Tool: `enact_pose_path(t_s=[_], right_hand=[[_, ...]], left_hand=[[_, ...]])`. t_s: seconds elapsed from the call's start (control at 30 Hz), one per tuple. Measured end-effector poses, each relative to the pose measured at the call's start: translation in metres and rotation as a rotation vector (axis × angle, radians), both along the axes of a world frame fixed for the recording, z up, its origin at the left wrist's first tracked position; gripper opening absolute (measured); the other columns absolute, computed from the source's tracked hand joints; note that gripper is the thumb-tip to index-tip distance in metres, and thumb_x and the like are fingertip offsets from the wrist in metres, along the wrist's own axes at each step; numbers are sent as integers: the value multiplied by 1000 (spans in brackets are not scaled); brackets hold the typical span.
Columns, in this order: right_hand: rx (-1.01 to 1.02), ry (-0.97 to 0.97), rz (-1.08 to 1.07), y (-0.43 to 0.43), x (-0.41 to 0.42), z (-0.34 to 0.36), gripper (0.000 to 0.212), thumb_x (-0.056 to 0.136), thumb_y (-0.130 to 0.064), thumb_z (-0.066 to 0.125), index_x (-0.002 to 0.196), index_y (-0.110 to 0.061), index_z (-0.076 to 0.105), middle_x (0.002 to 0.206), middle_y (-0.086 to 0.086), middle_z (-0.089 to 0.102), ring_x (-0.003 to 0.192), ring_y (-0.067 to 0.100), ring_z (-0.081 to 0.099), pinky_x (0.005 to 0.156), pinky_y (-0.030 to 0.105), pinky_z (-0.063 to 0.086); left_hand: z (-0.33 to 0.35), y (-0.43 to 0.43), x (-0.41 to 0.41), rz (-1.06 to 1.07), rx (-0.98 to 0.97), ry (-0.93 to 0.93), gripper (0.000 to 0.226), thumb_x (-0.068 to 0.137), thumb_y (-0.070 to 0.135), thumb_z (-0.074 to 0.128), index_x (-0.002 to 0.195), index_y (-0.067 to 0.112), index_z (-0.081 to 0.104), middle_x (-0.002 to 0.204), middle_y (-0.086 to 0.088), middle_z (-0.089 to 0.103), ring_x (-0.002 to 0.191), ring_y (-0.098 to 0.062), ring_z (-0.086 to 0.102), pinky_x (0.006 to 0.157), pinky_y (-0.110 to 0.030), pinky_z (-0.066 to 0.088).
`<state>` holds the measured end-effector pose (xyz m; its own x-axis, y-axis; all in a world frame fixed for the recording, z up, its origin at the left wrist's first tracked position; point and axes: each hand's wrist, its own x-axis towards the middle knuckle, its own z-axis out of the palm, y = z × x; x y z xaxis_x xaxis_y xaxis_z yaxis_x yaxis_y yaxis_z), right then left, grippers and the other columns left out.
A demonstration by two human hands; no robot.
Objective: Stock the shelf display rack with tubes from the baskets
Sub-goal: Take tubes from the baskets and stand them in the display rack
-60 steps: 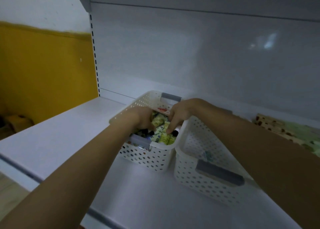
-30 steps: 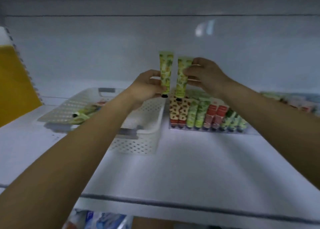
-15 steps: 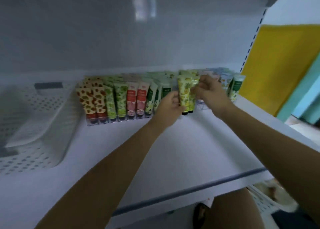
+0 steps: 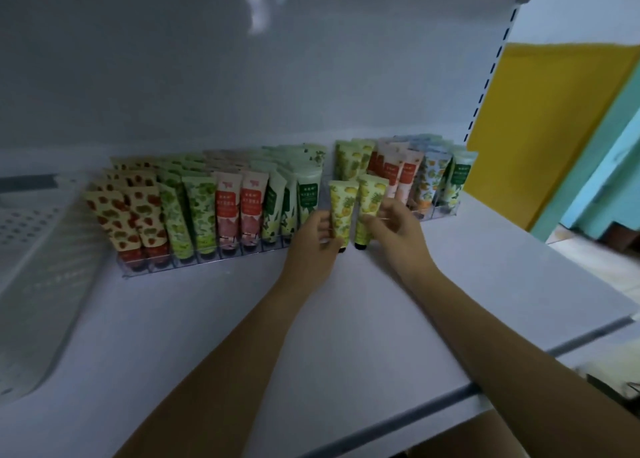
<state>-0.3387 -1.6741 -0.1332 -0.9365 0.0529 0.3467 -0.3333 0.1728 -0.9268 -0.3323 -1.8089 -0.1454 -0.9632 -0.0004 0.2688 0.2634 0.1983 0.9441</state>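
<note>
2 yellow pineapple tubes [image 4: 343,208] upright, caps down

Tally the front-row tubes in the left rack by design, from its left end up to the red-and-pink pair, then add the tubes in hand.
Strawberry-print tubes: 2
Green leaf-print tubes: 2
Red-and-pink tubes: 2
Yellow pineapple tubes, one in the left hand and one in the right hand: 2
Total: 8

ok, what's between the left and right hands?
Head view: two yellow pineapple-print tubes, caps down. The left hand holds the left tube; the right hand holds the right tube.
</note>
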Motion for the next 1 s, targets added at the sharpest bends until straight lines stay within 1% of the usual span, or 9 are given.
enact_pose_path(t_s=[0.17,0.27,0.3,0.4,0.5,0.6,0.7,0.9,1.0], right_hand=[[-25,126,-241,3,-25,21,6,88,-12,59,93,-11,56,88,6,58,79,13,54,72,20,44],[-56,208,-326,-3,-44,40,5,88,-13,56,85,-16,53,76,0,52,70,9,49,60,9,38],[-79,227,-353,-6,-49,41,2,88,-13,56,88,-13,54,76,-2,52,69,8,49,60,7,38],[-69,239,-455,-11,-56,30,17,90,-12,55,104,-1,57,80,-7,53,69,-6,49,61,3,36],[35,194,-472,-13,-59,21,27,92,-14,53,116,-1,55,94,-2,57,83,7,53,66,8,37],[172,223,-471,-12,-61,16,23,93,-13,51,113,-1,56,98,9,63,88,20,58,69,17,36],[274,219,-492,-12,-63,14,25,94,-16,49,115,-3,56,102,13,65,91,25,60,67,22,36],[393,141,-516,-11,-65,11,30,96,-20,45,122,-5,48,107,15,67,94,34,62,66,31,38],[487,109,-548,-12,-64,8,29,97,-20,43,120,-3,44,102,17,66,89,36,62,62,31,34]], left_hand=[[0,3,1,29,24,20,36,85,-7,55,119,2,50,106,-1,56,95,-11,55,74,-6,46],[0,3,1,37,60,37,36,85,-6,56,119,3,50,110,-4,57,100,-14,56,79,-9,47],[0,3,0,43,77,37,36,84,-6,57,119,2,50,111,-4,57,101,-15,57,80,-12,48],[-2,3,0,65,125,40,38,84,-6,58,120,3,50,111,-6,60,96,-13,59,80,-14,49],[-1,4,-2,77,131,47,39,83,-6,58,120,3,51,111,-8,60,98,-14,59,80,-13,49],[-1,5,-2,81,142,39,38,83,-6,59,119,4,51,110,-6,60,100,-16,59,82,-16,50],[-1,6,-2,64,140,41,36,83,-6,59,117,4,52,111,-7,60,102,-18,59,85,-19,49],[-1,6,0,45,135,54,34,84,-7,58,114,6,52,105,-1,59,90,-5,57,75,-6,46],[1,7,1,32,148,59,34,83,-9,57,106,15,50,97,8,57,87,3,55,72,-5,46]])
